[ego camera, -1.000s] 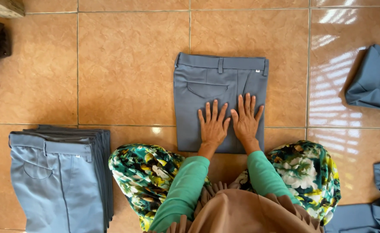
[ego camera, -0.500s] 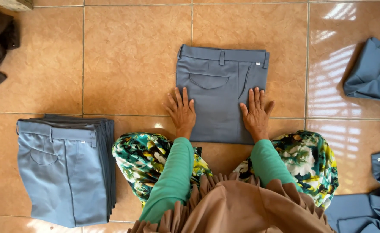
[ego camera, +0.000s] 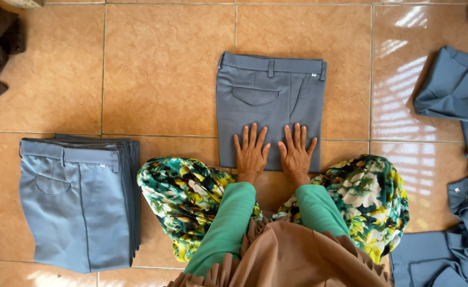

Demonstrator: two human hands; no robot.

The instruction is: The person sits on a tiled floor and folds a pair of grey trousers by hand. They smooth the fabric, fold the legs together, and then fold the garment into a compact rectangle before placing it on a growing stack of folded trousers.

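Folded grey trousers [ego camera: 270, 101] on the tiled floor [ego camera: 165, 69], left hand [ego camera: 251, 153] and right hand [ego camera: 296, 154] flat side by side on its near edge, fingers spread, holding nothing, stack of folded trousers [ego camera: 79, 199] at left, loose grey garments [ego camera: 457, 159] at right

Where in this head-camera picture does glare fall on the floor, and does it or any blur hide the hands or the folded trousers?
Head view: striped glare lies on the glossy tiles at right, between the folded trousers and the loose grey garments; left hand and right hand, flat on the trousers, are evenly lit and sharp, as is the stack at left; shadows are soft.
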